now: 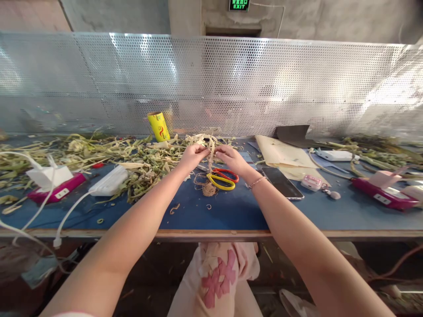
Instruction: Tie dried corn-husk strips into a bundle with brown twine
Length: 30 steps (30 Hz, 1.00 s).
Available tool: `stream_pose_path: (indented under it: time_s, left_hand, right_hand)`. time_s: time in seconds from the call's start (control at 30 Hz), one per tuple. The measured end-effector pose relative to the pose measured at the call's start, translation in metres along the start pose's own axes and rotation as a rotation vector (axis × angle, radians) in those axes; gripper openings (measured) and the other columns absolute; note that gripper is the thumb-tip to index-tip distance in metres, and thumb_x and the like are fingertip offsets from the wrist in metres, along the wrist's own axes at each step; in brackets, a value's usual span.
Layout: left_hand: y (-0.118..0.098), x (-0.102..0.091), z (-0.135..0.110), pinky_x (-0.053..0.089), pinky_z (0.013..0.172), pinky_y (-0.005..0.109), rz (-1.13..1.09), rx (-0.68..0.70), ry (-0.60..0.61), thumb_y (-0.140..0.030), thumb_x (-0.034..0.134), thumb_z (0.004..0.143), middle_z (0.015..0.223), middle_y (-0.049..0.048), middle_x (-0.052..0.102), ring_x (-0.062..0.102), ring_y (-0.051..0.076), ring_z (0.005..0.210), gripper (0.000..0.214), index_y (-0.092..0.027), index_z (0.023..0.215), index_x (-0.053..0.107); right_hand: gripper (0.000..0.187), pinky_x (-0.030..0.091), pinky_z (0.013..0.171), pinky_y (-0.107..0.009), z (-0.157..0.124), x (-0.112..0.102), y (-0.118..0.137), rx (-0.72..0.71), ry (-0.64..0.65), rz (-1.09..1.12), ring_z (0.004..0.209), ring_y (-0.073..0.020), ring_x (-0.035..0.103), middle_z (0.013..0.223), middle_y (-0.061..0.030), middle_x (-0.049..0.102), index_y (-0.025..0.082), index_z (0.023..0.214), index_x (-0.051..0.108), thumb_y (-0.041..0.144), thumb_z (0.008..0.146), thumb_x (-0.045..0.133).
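Observation:
Pale, twisted dried plant strips stand bunched above the blue table. My left hand pinches the bunch from its left side, thumb and fingertips together. On the other side, my right hand has its bent fingers closed at the bunch; its exact grip is partly hidden. Just below my hands lie scissors with one yellow and one red handle loop, their blades pointing left. A small tangle of brown twine rests beside the handles. Loose dried leaves and stalks are heaped to the left of my left hand.
A yellow tube stands tilted behind the leaves. A perforated metal screen closes off the back. To the right lie brown paper, a phone and a pink earphone case. Pink power strips with cables sit on both sides.

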<state>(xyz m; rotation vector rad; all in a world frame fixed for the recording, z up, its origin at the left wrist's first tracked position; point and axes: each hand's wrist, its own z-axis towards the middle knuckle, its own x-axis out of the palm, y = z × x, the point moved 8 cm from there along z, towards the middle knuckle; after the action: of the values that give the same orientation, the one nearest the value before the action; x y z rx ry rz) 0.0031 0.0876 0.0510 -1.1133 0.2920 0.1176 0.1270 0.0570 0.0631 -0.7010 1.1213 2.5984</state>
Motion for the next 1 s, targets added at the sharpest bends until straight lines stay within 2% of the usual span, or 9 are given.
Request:
stream_pose_path:
  time_s: [0.13, 0.27, 0.37, 0.57, 0.7, 0.83, 1.0]
  left_hand:
    - [-0.007, 0.008, -0.006, 0.038, 0.053, 0.025, 0.038, 0.007, 0.041, -0.038, 0.062, 0.069, 0.056, -0.0014, 0.052, 0.047, 0.011, 0.052, 0.023, -0.016, 0.068, 0.056]
    - [-0.008, 0.019, -0.009, 0.042, 0.061, 0.028, -0.033, -0.022, 0.101, -0.034, 0.061, 0.071, 0.062, -0.0008, 0.054, 0.051, 0.012, 0.057, 0.020, -0.016, 0.071, 0.054]
    - [-0.004, 0.024, -0.007, 0.044, 0.066, 0.029, -0.123, -0.021, 0.118, -0.029, 0.065, 0.067, 0.063, -0.0012, 0.056, 0.056, 0.013, 0.064, 0.021, -0.016, 0.072, 0.048]
    - [-0.001, 0.028, -0.007, 0.044, 0.062, 0.026, -0.103, -0.017, 0.193, -0.029, 0.067, 0.065, 0.058, -0.0025, 0.056, 0.057, 0.011, 0.061, 0.028, -0.017, 0.068, 0.042]
    - [-0.005, 0.029, -0.009, 0.044, 0.058, 0.024, -0.116, -0.014, 0.226, -0.033, 0.069, 0.062, 0.055, -0.0041, 0.055, 0.055, 0.009, 0.057, 0.032, -0.017, 0.066, 0.041]
    - [-0.007, 0.033, -0.010, 0.045, 0.058, 0.024, -0.163, -0.004, 0.248, -0.034, 0.070, 0.061, 0.055, -0.0047, 0.054, 0.055, 0.008, 0.055, 0.034, -0.017, 0.066, 0.041]
    - [-0.004, 0.037, -0.012, 0.042, 0.054, 0.021, -0.202, -0.037, 0.248, -0.031, 0.073, 0.058, 0.051, -0.0062, 0.052, 0.052, 0.006, 0.051, 0.036, -0.016, 0.065, 0.041]
  right_hand:
    - [0.021, 0.038, 0.060, -0.026, 0.003, -0.002, -0.017, 0.118, -0.075, 0.070, 0.061, -0.0112, 0.045, 0.063, 0.0016, 0.047, 0.019, 0.068, 0.046, 0.038, 0.077, 0.047]
    - [0.022, 0.038, 0.057, -0.026, 0.004, -0.002, -0.027, 0.160, -0.109, 0.155, 0.056, -0.0104, 0.045, 0.058, 0.0035, 0.045, 0.020, 0.067, 0.043, 0.039, 0.074, 0.053]
    - [0.021, 0.040, 0.057, -0.026, 0.002, -0.001, -0.027, 0.179, -0.124, 0.190, 0.056, -0.0111, 0.049, 0.058, 0.0031, 0.048, 0.021, 0.067, 0.043, 0.037, 0.073, 0.054]
    - [0.019, 0.037, 0.051, -0.024, -0.001, 0.000, -0.025, 0.231, -0.187, 0.181, 0.049, -0.0098, 0.045, 0.051, 0.0054, 0.044, 0.021, 0.063, 0.040, 0.030, 0.071, 0.054]
    - [0.018, 0.033, 0.052, -0.025, -0.001, -0.004, -0.019, 0.200, -0.258, 0.074, 0.050, -0.0103, 0.041, 0.051, 0.0053, 0.042, 0.021, 0.060, 0.038, 0.027, 0.072, 0.051]
    - [0.019, 0.034, 0.059, -0.026, -0.003, -0.014, -0.009, 0.132, -0.377, -0.031, 0.058, -0.0111, 0.041, 0.057, 0.0035, 0.044, 0.021, 0.059, 0.037, 0.023, 0.072, 0.050]
    - [0.018, 0.034, 0.061, -0.026, -0.003, -0.016, -0.012, 0.135, -0.400, -0.038, 0.060, -0.0111, 0.041, 0.060, 0.0025, 0.046, 0.020, 0.059, 0.039, 0.024, 0.072, 0.051]
